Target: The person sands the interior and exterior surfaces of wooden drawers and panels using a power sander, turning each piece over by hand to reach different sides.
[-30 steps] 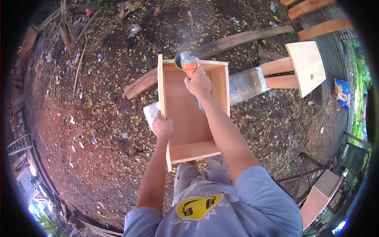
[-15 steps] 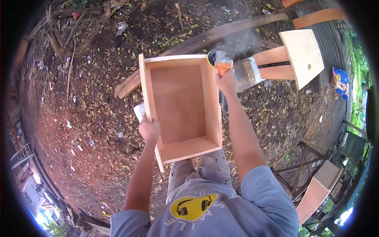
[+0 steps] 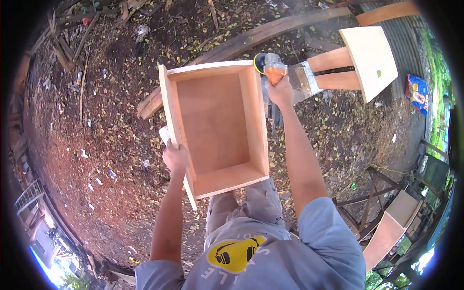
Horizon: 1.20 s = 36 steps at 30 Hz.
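A wooden drawer (image 3: 254,116) is in front of me, its open side facing up and its longer front panel (image 3: 170,104) on the left. My left hand (image 3: 175,157) is closed around the edge of that panel, towards its near end. In my right hand (image 3: 281,93) is an orange and grey angle grinder (image 3: 275,70), gripped by its body. The grinder's yellow-edged disc (image 3: 260,63) stands on edge right at the drawer's far right corner.
A second drawer (image 3: 369,63) with a pale front panel lies to the right, near corrugated metal sheeting (image 3: 394,34). Long planks (image 3: 232,48) cross the leaf-strewn ground ahead. A blue bag (image 3: 417,94) lies at far right, and a wooden box (image 3: 394,227) sits at lower right.
The drawer and my left hand have shifted a little to the left, and the drawer has turned slightly. The grinder stays at the far right corner. The dust cloud behind it has thinned.
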Motion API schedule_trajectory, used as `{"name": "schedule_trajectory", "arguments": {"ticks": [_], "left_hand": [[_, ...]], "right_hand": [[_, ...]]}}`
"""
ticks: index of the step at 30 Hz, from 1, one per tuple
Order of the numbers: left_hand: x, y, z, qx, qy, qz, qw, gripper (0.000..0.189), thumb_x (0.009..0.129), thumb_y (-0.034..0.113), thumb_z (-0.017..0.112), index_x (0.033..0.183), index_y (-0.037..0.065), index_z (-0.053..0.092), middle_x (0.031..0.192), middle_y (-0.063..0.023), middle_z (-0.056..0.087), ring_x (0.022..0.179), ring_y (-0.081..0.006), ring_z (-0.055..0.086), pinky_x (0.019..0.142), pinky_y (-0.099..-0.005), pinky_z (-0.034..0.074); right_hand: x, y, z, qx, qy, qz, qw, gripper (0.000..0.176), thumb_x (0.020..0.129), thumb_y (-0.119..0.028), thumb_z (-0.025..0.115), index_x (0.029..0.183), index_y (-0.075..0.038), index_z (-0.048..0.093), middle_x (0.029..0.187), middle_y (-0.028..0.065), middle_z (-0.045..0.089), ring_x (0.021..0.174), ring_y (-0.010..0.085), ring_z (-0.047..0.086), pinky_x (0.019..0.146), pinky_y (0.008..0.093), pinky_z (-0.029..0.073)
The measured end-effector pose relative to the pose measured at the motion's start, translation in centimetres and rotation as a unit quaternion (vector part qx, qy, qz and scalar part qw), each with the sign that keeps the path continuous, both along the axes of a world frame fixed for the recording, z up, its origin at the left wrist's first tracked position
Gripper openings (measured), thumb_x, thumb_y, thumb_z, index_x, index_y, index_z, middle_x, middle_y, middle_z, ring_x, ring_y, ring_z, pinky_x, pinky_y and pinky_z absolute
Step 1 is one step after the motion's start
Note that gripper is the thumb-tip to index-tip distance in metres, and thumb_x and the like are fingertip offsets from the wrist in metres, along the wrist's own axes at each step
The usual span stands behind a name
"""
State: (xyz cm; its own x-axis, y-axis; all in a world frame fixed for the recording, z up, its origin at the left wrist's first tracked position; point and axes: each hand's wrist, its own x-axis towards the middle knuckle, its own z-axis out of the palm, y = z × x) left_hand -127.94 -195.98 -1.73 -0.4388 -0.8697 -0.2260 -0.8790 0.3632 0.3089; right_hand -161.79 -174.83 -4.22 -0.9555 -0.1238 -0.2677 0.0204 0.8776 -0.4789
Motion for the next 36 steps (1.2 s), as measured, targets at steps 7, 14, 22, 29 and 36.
{"name": "schedule_trajectory", "arguments": {"ticks": [7,14,22,29,36], "left_hand": [[-0.2,0.4,0.5,-0.023,-0.015,0.002,1.0,0.043,0.075,0.012,0.058,0.115,0.001,0.064,0.084,-0.0255,0.069,0.079,-0.0413,0.068,0.076,-0.0499,0.055],[-0.3,0.2,0.4,-0.011,-0.033,0.003,0.999,0.042,0.076,0.013,0.06,0.116,0.0,0.063,0.083,-0.0247,0.069,0.078,-0.0411,0.069,0.076,-0.0501,0.055],[-0.3,0.1,0.4,-0.016,-0.014,-0.004,1.0,0.042,0.074,0.011,0.059,0.114,-0.002,0.063,0.079,-0.0262,0.068,0.075,-0.0425,0.068,0.073,-0.051,0.055],[-0.1,0.1,0.2,-0.024,-0.016,-0.011,1.0,0.04,0.074,0.011,0.058,0.111,-0.003,0.064,0.079,-0.0267,0.067,0.076,-0.0425,0.068,0.074,-0.0507,0.055],[-0.2,0.0,0.2,-0.019,0.005,0.005,1.0,0.04,0.074,0.011,0.057,0.112,0.0,0.065,0.079,-0.0263,0.067,0.076,-0.0423,0.067,0.073,-0.0504,0.054]], "right_hand": [[-0.7,-0.9,-0.3,0.011,0.016,0.008,1.0,0.06,0.074,-0.037,0.072,0.107,0.007,0.046,0.097,0.0299,0.066,0.096,0.0446,0.065,0.085,0.0505,0.052],[-2.0,-1.0,-0.7,0.004,0.031,-0.013,0.999,0.06,0.073,-0.038,0.073,0.106,0.006,0.048,0.097,0.0298,0.066,0.096,0.0449,0.065,0.085,0.0504,0.052],[-1.4,-0.7,-0.2,0.017,0.018,0.052,0.998,0.063,0.072,-0.039,0.074,0.108,0.006,0.049,0.099,0.0288,0.066,0.097,0.0443,0.065,0.085,0.0492,0.052],[-3.2,2.0,-1.2,0.017,0.022,0.083,0.996,0.063,0.071,-0.037,0.075,0.109,0.005,0.048,0.099,0.0279,0.067,0.097,0.0436,0.065,0.086,0.0489,0.052],[-5.4,2.5,-1.5,0.016,0.033,0.168,0.985,0.062,0.07,-0.034,0.077,0.11,0.003,0.048,0.098,0.027,0.067,0.095,0.0428,0.065,0.083,0.0489,0.053]]}}
